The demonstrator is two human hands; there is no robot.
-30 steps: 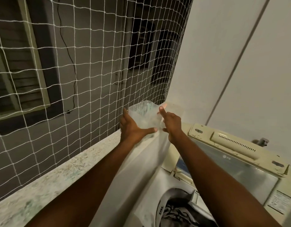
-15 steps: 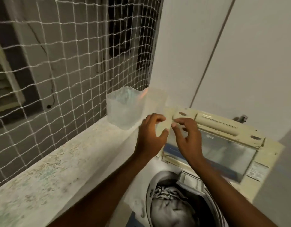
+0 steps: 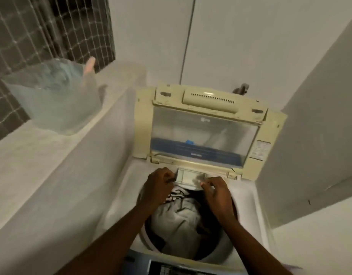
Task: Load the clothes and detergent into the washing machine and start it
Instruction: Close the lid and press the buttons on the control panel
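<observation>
At the drum's back rim, your left hand (image 3: 159, 184) pinches the left corner of the detergent drawer (image 3: 191, 176), grip narrow. Your right hand (image 3: 216, 193) curls its fingers onto the drawer's right front edge, and blur hides finer contact. Clothes (image 3: 177, 221) lie in the drum just below. Machine lid (image 3: 201, 126) stands open behind. Clear container (image 3: 56, 104) sits on the ledge (image 3: 32, 155), far left.

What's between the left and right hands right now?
Head view: the small white rectangular plastic tray, with left hand and right hand at its ends.
</observation>
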